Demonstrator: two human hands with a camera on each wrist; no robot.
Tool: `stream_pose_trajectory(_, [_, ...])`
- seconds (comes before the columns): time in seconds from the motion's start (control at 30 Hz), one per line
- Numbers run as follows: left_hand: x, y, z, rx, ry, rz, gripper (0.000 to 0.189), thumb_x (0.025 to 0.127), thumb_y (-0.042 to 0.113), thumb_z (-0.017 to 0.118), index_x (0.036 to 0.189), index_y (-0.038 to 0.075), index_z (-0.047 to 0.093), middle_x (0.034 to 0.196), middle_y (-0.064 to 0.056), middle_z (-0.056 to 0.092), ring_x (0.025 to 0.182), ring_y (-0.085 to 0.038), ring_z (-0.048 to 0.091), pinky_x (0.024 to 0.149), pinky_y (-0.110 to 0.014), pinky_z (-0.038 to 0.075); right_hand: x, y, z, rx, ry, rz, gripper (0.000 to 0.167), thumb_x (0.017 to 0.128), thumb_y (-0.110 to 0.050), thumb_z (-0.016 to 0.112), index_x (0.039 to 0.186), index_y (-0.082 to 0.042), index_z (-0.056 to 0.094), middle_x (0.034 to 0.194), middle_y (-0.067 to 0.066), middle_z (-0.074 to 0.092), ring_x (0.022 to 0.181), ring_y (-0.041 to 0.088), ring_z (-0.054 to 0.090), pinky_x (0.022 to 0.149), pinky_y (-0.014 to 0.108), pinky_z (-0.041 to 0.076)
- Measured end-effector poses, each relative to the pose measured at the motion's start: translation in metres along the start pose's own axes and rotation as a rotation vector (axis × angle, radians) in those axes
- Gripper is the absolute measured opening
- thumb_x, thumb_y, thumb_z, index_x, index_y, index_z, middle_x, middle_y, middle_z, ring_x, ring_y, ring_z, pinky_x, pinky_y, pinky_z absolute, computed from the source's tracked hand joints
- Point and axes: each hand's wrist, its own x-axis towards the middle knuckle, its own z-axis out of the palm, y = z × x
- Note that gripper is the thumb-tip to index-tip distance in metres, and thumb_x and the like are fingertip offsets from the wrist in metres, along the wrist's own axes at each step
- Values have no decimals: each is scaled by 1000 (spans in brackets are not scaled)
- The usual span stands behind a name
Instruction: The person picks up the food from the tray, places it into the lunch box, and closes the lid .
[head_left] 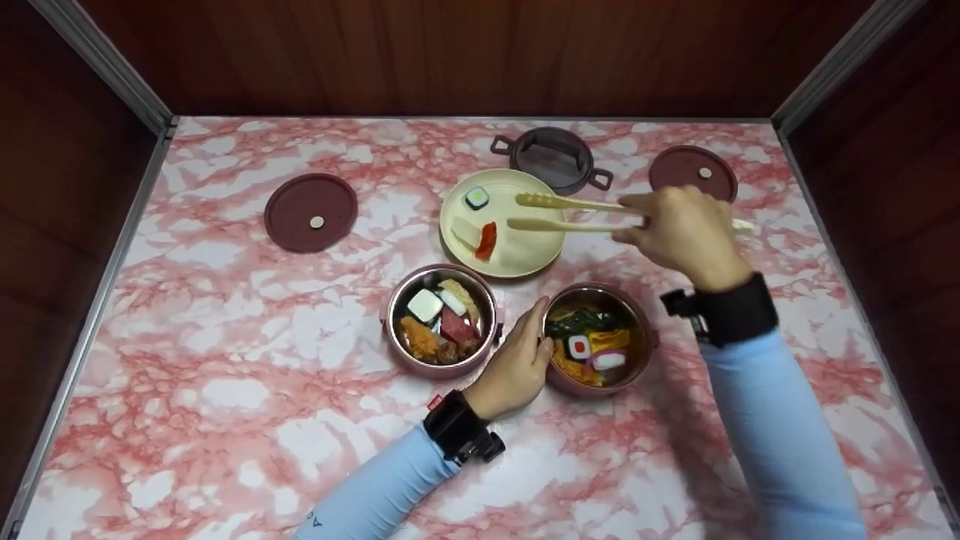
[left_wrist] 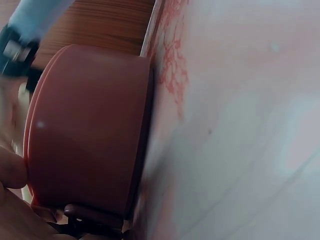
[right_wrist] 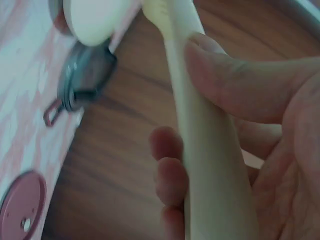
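Observation:
My right hand [head_left: 686, 229] grips a pair of cream tongs [head_left: 570, 202], their two arms apart and nothing between the tips. The tips hang over the cream plate [head_left: 525, 259], which bears a small sushi roll [head_left: 476, 198], an orange-red piece [head_left: 487, 241] and a pale piece [head_left: 466, 233]. In the right wrist view, thumb and fingers wrap the tongs' handle [right_wrist: 210, 165]. My left hand [head_left: 514, 371] rests with extended fingers against the left side of the right-hand pot [left_wrist: 90, 130]. That pot holds dark greens [head_left: 581, 321], a sushi roll [head_left: 578, 346] and other pieces.
Left of my left hand stands a second pot [head_left: 442, 370] with several food pieces. Dark red lids lie at the left [head_left: 311, 202] and far right [head_left: 686, 161]. A dark lid-like piece with two side handles [head_left: 553, 159] lies behind the plate. Wooden walls [head_left: 465, 60] enclose the table.

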Motion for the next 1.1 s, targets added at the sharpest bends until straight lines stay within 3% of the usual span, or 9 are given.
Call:
stream_pose_trajectory(0.17, [-1, 0, 0, -7, 11, 8, 58, 104, 9, 41, 155, -5, 16, 156, -22, 30, 144, -30, 28, 119, -35, 20, 37, -24, 15, -10, -96, 65, 43, 82, -41, 79, 120, -22, 74, 101, 16, 72, 90, 42, 64, 68, 63, 47])
stream_pose_trajectory(0.33, [-1, 0, 2, 1, 15, 14, 58, 104, 9, 41, 154, -5, 17, 155, -21, 31, 144, -30, 28, 119, -35, 20, 57, -46, 31, -49, -125, 107, 32, 85, -42, 75, 105, -17, 77, 103, 20, 70, 96, 45, 62, 72, 64, 48])
stream_pose_trajectory(0.57, [-1, 1, 1, 26, 8, 16, 57, 104, 9, 41, 154, -6, 18, 155, -22, 30, 144, -31, 28, 119, -35, 20, 66, -63, 45, -101, -152, 144, 37, 85, -45, 73, 101, -11, 76, 108, 24, 69, 98, 44, 63, 74, 62, 50])
stream_pose_trajectory(0.8, [0, 0, 0, 28, 5, 5, 58, 104, 11, 40, 154, -7, 17, 157, -22, 27, 145, -31, 26, 120, -36, 18, 67, -77, 55, -143, -176, 140, 40, 85, -44, 74, 93, -5, 72, 99, 25, 68, 90, 44, 65, 72, 61, 52])
stream_pose_trajectory(1.1, [-1, 1, -1, 24, 14, 8, 57, 104, 12, 40, 154, -7, 18, 156, -23, 29, 144, -32, 28, 119, -36, 20, 71, -83, 38, -225, -156, 90, 38, 83, -40, 75, 90, -3, 71, 95, 24, 68, 85, 45, 65, 68, 59, 54])
